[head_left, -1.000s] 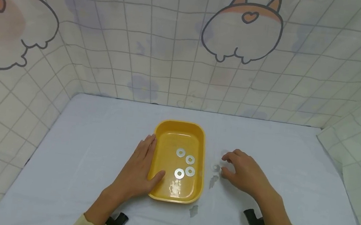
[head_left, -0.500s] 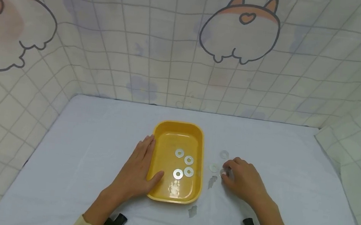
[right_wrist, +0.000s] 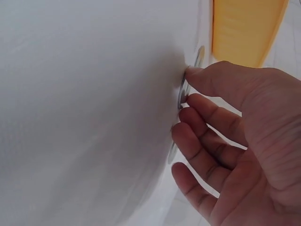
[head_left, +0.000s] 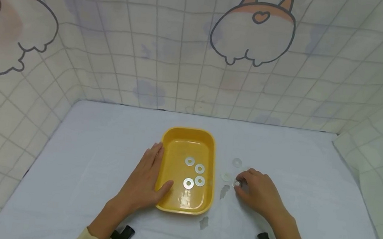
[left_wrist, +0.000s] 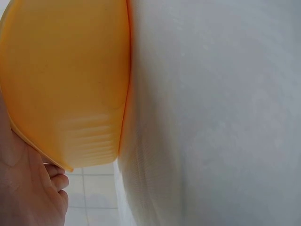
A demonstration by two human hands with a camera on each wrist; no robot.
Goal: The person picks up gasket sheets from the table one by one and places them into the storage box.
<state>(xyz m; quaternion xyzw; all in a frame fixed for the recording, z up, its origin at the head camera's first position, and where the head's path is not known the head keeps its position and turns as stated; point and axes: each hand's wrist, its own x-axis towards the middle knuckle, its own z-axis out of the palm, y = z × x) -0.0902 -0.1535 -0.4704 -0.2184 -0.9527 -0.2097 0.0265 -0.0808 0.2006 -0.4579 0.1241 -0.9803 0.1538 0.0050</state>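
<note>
A shallow yellow tray (head_left: pixel 182 208) holds several flat metal washers (head_left: pixel 188 183). My left hand (head_left: pixel 144 180) rests along its left rim, fingers straight and together, with the thumb reaching over the edge to the inside. In the left wrist view the palm lies against the rim of the tray (left_wrist: pixel 89 84). To the right of the tray, my right hand (head_left: pixel 259 191) pinches a washer (right_wrist: pixel 182 92) between thumb and index finger, close to the tabletop; its other fingers are bent and hold nothing. Two more washers lie near that hand, one farther back (head_left: pixel 237 162) and one to its left (head_left: pixel 226 177).
White cloth (head_left: pixel 103 157) covers the table. Small grey patches (head_left: pixel 224 192) mark the cloth right of the tray and below it. A patterned curtain (head_left: pixel 184 56) encloses the back and sides. Black wrist mounts (head_left: pixel 122 236) sit by both wrists.
My right hand has moved slightly toward me, from beside the other loose washers to the nearest one, and has taken it between thumb and index finger. My left hand stays on the tray.
</note>
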